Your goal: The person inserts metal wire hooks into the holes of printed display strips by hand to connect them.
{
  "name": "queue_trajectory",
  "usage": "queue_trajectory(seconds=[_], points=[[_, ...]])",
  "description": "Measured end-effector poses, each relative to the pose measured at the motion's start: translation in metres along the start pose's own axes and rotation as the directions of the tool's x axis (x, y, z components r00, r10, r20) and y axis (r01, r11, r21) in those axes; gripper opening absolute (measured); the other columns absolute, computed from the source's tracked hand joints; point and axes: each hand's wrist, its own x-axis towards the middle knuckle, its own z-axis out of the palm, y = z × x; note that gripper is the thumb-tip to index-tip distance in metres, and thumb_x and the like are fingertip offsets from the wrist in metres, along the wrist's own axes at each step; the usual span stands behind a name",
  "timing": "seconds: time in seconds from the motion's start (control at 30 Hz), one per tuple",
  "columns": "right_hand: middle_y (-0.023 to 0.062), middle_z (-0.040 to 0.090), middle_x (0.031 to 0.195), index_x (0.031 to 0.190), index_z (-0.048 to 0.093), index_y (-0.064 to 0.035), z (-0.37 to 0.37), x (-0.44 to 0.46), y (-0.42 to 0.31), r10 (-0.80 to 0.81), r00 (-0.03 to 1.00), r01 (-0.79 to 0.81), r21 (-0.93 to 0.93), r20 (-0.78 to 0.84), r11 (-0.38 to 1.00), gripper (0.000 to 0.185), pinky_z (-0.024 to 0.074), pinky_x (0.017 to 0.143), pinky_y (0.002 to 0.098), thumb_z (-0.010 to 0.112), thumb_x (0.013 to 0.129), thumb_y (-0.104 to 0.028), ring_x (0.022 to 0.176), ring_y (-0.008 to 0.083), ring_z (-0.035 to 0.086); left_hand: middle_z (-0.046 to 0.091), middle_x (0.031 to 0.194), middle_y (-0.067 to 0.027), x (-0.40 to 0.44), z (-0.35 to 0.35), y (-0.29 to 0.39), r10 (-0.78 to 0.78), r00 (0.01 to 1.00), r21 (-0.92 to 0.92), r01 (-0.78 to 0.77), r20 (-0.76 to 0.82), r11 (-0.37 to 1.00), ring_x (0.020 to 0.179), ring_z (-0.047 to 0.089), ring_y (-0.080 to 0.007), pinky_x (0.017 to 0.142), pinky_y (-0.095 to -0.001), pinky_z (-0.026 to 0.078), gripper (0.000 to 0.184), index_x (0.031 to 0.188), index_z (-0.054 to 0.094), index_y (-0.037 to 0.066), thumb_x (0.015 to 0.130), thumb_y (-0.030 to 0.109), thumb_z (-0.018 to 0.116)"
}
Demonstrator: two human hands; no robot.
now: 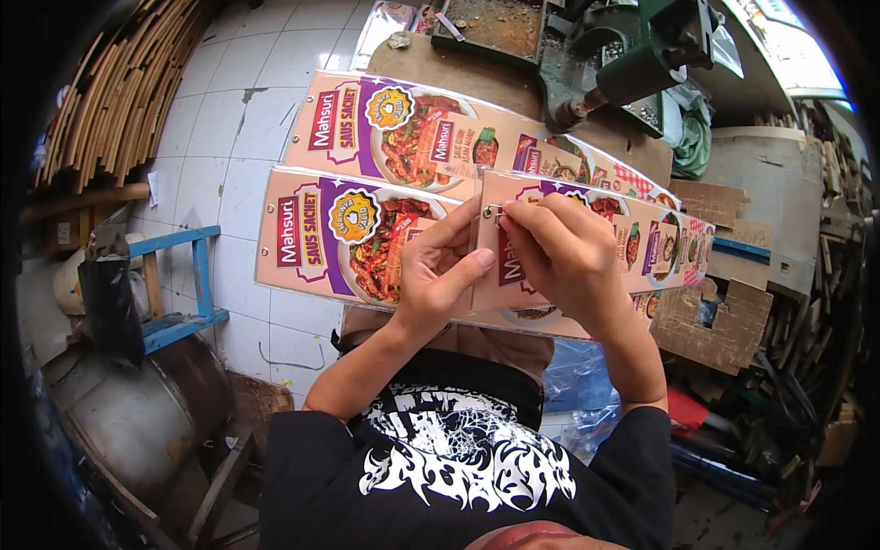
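Held between both hands, printed face up, in front of the torso: one long printed strip (522, 284), lying over the right part of another. Wrapped around its left end, the left hand (438, 268), thumb on the face and the other fingers (456, 223) partly out of sight at the edge; closed on the strip, likely to keep that end flat and steady. At the same end, the right hand (573, 246), thumb and index finger drawn almost together beside a small metal eyelet (487, 212); probably brought in so low for fine control. Too small to tell whether anything thin sits between those tips.

Beneath and beyond, two more strips: a near strip (312, 240), under the held one and reaching over the lap, and a far strip (316, 128), across the near edge of the bench (403, 62). Laid roughly parallel, printed sides up, perhaps for easy reach. Three strips visible in all; impossible to tell whether more lie underneath. On the near strip, two eyelets at the left end.

Toward the far edge of the bench, one green machine (632, 82) and one dark tray (486, 32) with scattered bits. Farther left, on the floor, one blue frame (203, 275).
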Motion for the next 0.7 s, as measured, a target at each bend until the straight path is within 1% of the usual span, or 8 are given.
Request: queue_trajectory(seconds=[0.03, 0.1, 0.2, 0.33, 0.43, 0.53, 0.63, 0.7], points=[[0.0107, 0.057, 0.077, 0.097, 0.064, 0.0012, 0.0, 0.001, 0.002, 0.0, 1.0, 0.0, -0.002, 0.0, 1.0, 0.025, 0.0502, 0.057, 0.0345, 0.07, 0.073, 0.002, 0.065, 0.0263, 0.061, 0.054, 0.134, -0.0247, 0.0, 0.0, 0.0, -0.005, 1.0, 0.003, 0.005, 0.0, 1.0, 0.12, 0.057, -0.0238, 0.102, -0.0345, 0.046, 0.057, 0.143, 0.035, -0.011, 0.09, -0.004, 0.056], [0.0098, 0.06, 0.075, 0.096, 0.066, -0.0019, -0.002, 0.002, 0.005, 0.087, 0.996, -0.089, 0.124, 0.019, 0.988, 0.019, 0.0499, 0.056, 0.0346, 0.072, 0.078, 0.0, 0.065, 0.0265, 0.063, 0.054, 0.134, -0.0248, 0.0, 0.001, 0.0, -0.008, 1.0, 0.005, 0.008, 0.003, 1.0, 0.12, 0.057, -0.0239, 0.102, -0.0347, 0.046, 0.057, 0.143, 0.035, -0.011, 0.09, -0.004, 0.056], [0.0093, 0.062, 0.075, 0.092, 0.067, -0.0031, -0.003, 0.003, 0.004, 0.159, 0.987, -0.153, 0.226, -0.01, 0.962, 0.016, 0.0495, 0.054, 0.0337, 0.074, 0.078, -0.001, 0.063, 0.0255, 0.063, 0.055, 0.132, -0.0245, 0.0, 0.0, -0.001, -0.011, 1.0, -0.003, 0.011, 0.002, 1.0, 0.119, 0.058, -0.0239, 0.101, -0.0349, 0.047, 0.057, 0.143, 0.035, -0.01, 0.091, -0.003, 0.057], [0.0099, 0.064, 0.077, 0.091, 0.067, -0.0029, -0.002, -0.001, 0.004, 0.216, 0.976, -0.199, 0.266, -0.036, 0.943, 0.016, 0.0495, 0.054, 0.0333, 0.075, 0.077, -0.002, 0.062, 0.0251, 0.063, 0.055, 0.132, -0.0235, 0.001, 0.003, 0.003, -0.022, 1.0, -0.022, 0.023, 0.009, 1.0, 0.119, 0.058, -0.0238, 0.101, -0.0351, 0.048, 0.057, 0.143, 0.036, -0.01, 0.091, -0.001, 0.057], [0.0095, 0.064, 0.077, 0.093, 0.068, -0.0032, -0.001, -0.003, -0.001, 0.232, 0.972, -0.218, 0.217, -0.042, 0.952, 0.018, 0.0498, 0.055, 0.0329, 0.074, 0.077, -0.001, 0.062, 0.0247, 0.063, 0.055, 0.133, -0.0233, 0.001, 0.003, 0.003, -0.026, 1.0, -0.03, 0.026, 0.016, 0.999, 0.12, 0.057, -0.0239, 0.101, -0.0354, 0.048, 0.057, 0.143, 0.036, -0.01, 0.091, -0.001, 0.057], [0.0098, 0.064, 0.079, 0.094, 0.067, -0.0026, 0.003, -0.007, 0.0, 0.137, 0.986, -0.127, 0.111, -0.093, 0.986, 0.018, 0.0501, 0.056, 0.0322, 0.074, 0.078, -0.001, 0.065, 0.0243, 0.064, 0.054, 0.134, -0.0234, 0.001, 0.003, 0.003, -0.021, 1.0, -0.036, 0.021, 0.018, 0.999, 0.121, 0.056, -0.0242, 0.102, -0.0358, 0.047, 0.057, 0.143, 0.036, -0.01, 0.091, -0.002, 0.057], [0.01, 0.062, 0.08, 0.094, 0.067, 0.0, 0.004, -0.006, 0.0, 0.038, 0.992, -0.036, 0.018, -0.117, 0.999, 0.023, 0.0504, 0.057, 0.0321, 0.073, 0.073, 0.002, 0.065, 0.0245, 0.062, 0.053, 0.134, -0.0234, 0.001, 0.002, 0.002, -0.008, 1.0, -0.033, 0.009, 0.026, 0.999, 0.122, 0.056, -0.0244, 0.103, -0.0359, 0.046, 0.057, 0.143, 0.036, -0.01, 0.091, -0.002, 0.057], [0.0094, 0.059, 0.081, 0.096, 0.066, 0.0027, 0.002, -0.006, 0.004, -0.139, 0.987, 0.131, -0.095, -0.085, 0.987, 0.03, 0.0504, 0.057, 0.0321, 0.07, 0.066, 0.0, 0.065, 0.0233, 0.059, 0.053, 0.135, -0.0234, 0.001, 0.002, 0.002, -0.004, 0.999, -0.034, 0.005, 0.033, 0.999, 0.122, 0.056, -0.0245, 0.103, -0.036, 0.046, 0.057, 0.143, 0.035, -0.01, 0.091, -0.003, 0.057]])
